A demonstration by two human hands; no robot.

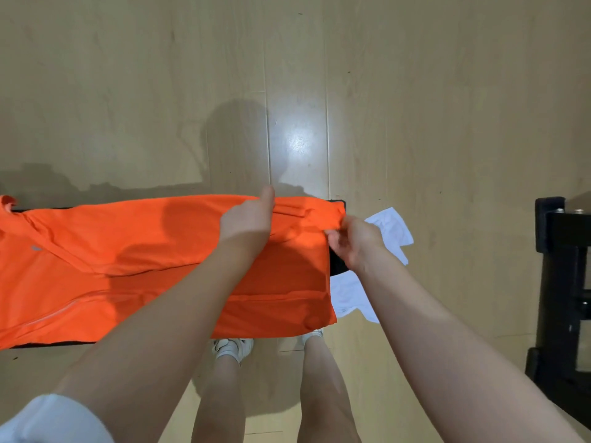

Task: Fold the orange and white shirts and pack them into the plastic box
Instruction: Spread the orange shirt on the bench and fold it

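The orange shirt (pixel 128 266) lies spread across a dark tabletop (pixel 337 266), covering nearly all of it, only thin black edges showing at the near and far sides. The person stands at the near edge, white shoes (pixel 232 346) visible below on the wooden floor (pixel 319 91).

The left hand (pixel 248 223) is on the far right part of the shirt, fingers curled into the fabric near its top edge, thumb sticking up. The grip there looks clenched on the cloth. The right hand (pixel 351 241) pinches the right-hand edge of the orange shirt at the corner, fingertips bunching the fabric. Both hands are grasping the same end of the garment, close together.

The white shirt (pixel 387 231) waits just beside it, draped off the right end of the tabletop, partly hidden behind the right wrist. It is unfolded and untouched.

A black frame (pixel 563 282) stands well apart at the right edge. The plastic box is not in view.

The step looks like the first fold of the orange shirt, or a tidy-up of the hem end before it. Early days for the task. The next move likely calls for lifting this end together and carrying it leftward over the body, keeping the edges level so no crease gets trapped.
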